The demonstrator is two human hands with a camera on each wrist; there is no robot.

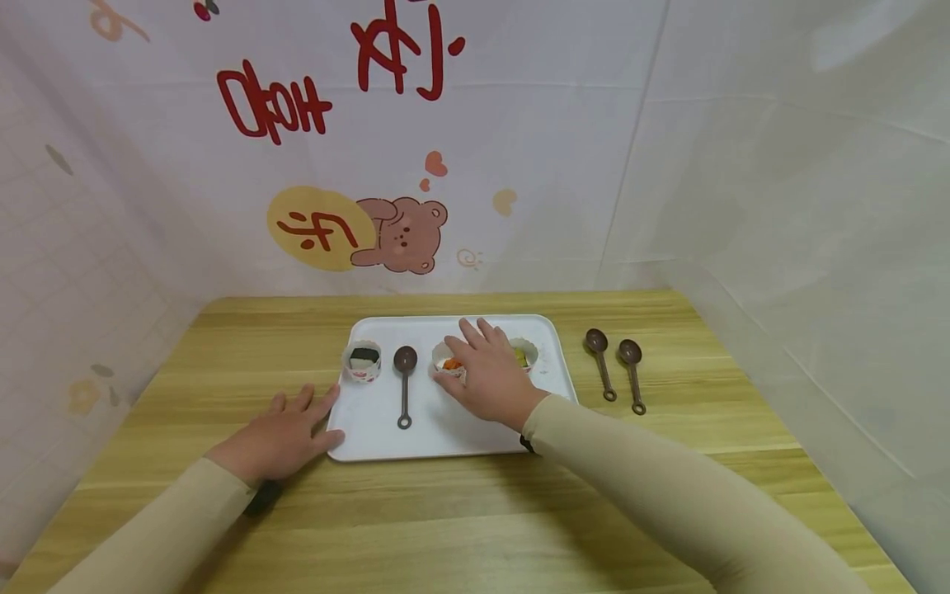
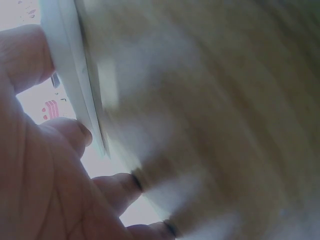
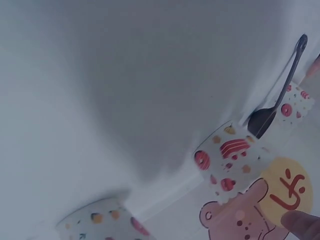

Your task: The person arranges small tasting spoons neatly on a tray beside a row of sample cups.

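A white tray [image 1: 371, 437] lies on the wooden table, carrying three printed paper cups and a brown spoon [image 1: 404, 388]. My left hand [image 1: 278, 437] rests at the tray's left edge, thumb and index finger on the rim, the other fingers spread over the table. My right hand [image 1: 493, 375] hovers over the tray with fingers extended. Its thumb and index finger stand about the middle cup [image 3: 230, 165], which has orange food in it; the hand partly hides this cup. The right cup [image 1: 525, 351] holds yellow-green food, and the left cup [image 1: 362, 363] holds white and dark green food.
Two more brown spoons, a nearer one [image 1: 633, 375] and a farther one [image 1: 599, 363], lie on the table [image 1: 416, 528] right of the tray. A white cloth [image 1: 549, 206] with red characters and a cartoon bear hangs behind, with pale cloth at both sides.
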